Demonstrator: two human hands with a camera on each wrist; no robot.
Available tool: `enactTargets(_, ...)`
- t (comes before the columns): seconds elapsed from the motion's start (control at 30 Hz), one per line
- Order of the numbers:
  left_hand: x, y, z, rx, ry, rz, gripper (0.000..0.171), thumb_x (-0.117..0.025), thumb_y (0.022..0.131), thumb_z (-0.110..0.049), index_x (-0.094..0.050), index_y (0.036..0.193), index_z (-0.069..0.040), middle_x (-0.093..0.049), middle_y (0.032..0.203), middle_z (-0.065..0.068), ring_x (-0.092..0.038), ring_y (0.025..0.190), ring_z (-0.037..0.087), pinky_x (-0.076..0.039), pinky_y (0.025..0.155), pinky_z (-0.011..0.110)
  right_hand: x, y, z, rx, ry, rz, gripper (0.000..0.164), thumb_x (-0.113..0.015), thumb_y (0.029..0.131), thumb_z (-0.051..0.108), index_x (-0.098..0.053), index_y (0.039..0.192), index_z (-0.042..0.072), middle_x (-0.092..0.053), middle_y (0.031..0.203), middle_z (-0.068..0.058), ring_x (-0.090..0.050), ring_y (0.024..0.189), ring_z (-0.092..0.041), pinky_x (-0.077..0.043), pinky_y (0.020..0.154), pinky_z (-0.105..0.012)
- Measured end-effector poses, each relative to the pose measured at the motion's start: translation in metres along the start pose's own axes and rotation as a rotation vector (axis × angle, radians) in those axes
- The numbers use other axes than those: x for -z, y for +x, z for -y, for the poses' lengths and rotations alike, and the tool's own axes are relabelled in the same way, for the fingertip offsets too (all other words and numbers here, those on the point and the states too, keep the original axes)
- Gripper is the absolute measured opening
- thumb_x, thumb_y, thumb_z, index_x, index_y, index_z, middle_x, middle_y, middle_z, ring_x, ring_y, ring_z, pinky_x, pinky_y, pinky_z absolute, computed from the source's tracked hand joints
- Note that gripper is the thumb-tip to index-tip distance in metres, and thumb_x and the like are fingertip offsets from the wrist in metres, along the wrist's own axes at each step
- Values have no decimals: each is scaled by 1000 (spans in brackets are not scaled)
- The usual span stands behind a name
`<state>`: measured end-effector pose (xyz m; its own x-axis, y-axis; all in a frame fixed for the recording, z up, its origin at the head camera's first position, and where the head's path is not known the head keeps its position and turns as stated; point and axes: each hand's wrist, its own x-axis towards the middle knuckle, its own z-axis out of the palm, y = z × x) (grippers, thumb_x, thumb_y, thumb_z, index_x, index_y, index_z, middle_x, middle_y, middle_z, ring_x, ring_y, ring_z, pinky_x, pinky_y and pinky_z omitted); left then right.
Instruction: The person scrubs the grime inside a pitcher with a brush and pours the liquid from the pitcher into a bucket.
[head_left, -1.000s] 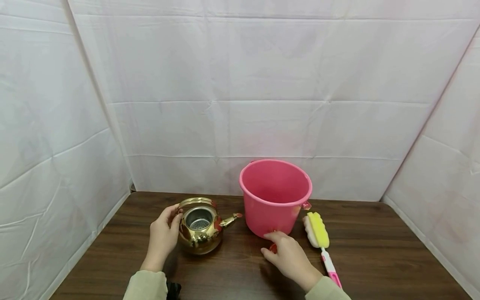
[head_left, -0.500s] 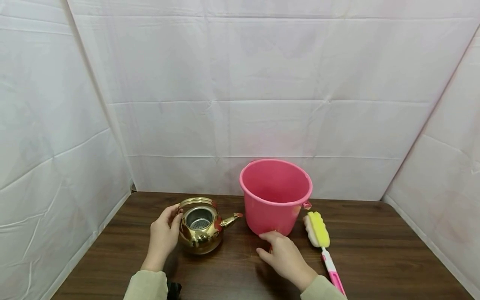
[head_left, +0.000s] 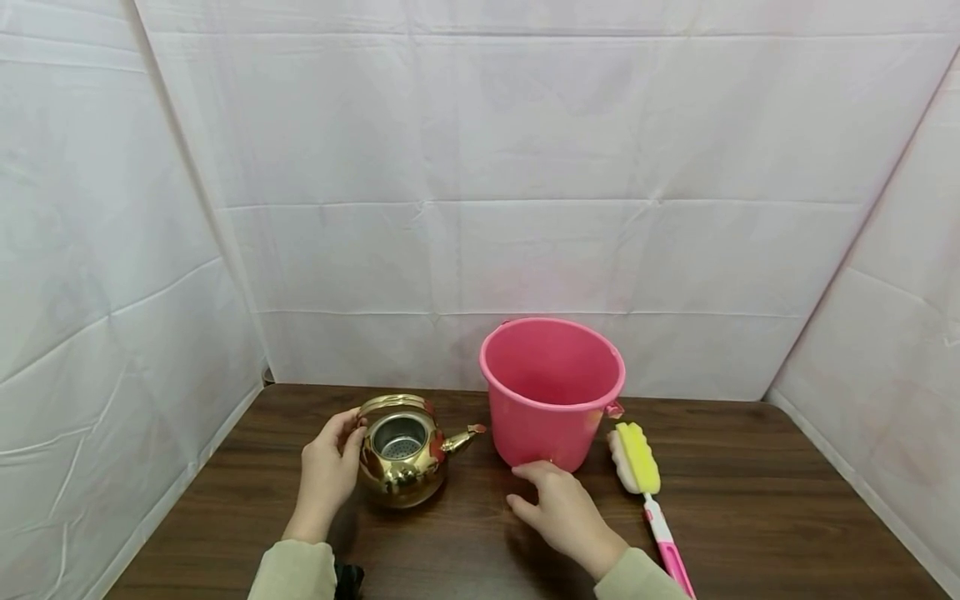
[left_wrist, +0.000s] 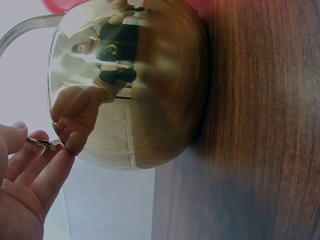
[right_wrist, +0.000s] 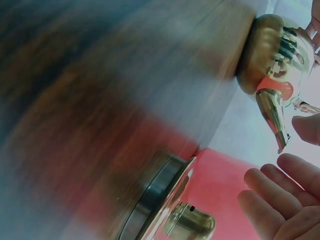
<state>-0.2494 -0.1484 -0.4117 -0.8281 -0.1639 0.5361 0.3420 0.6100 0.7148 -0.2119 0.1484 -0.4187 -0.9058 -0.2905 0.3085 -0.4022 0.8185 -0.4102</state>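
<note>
Dark wood-grain table [head_left: 780, 500], white cloth [head_left: 480, 150] hung behind and to both sides. Gold teapot [head_left: 402, 479] stands upright toward the table's left part, its mouth uncovered, a perforated steel strainer [head_left: 399, 448] visible down inside. Its arched handle [head_left: 396, 402] is up; the spout [head_left: 457, 442] points right, toward a pink bucket [head_left: 528, 425], its tip near the bucket wall but apart. Left hand [head_left: 326, 467] at the teapot's left side: thumb and fingers pinch the small metal piece at the handle's end, one fingertip close against the shiny body in the left wrist view. Right hand [head_left: 566, 512] released, holding nothing, fingers loosely extended and thumb apart, in front of the bucket. A gold lid [right_wrist: 190, 222] shows in the right wrist view, knob up, steel rim toward the table, just beside the bucket and near the right fingertips; from the head view the right hand hides it. Bucket upright, mouth upward. Right of it, a brush [head_left: 637, 458] lies on the table: yellow-and-white sponge head away from the person, pink-and-white grip toward the near edge. Pale sleeves [head_left: 294, 571] at both wrists; teapot's polished side reflects a person and the left hand.
</note>
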Motion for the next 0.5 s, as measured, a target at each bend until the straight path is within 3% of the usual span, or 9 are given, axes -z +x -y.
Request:
enactTargets(0.23,-1,0,0,1,7,-12,23,-58,91,-1,-62,114,0,-70,101,17,-67,93,30,-55,76,42,-2,1,6,-28,-26,-14,34,-72,82,25,-69,110,7,-68,110,-6,-64,104,-21,-54,83,-41)
enactTargets(0.5,-1,0,0,-8,9,-25,23,-59,91,-1,-63,114,0,-71,101,17,-68,93,31,-55,76,42,-6,3,8,19,-34,-32,33,-72,81,24,-69,109,7,-68,109,-5,-64,104,-19,-53,87,-38)
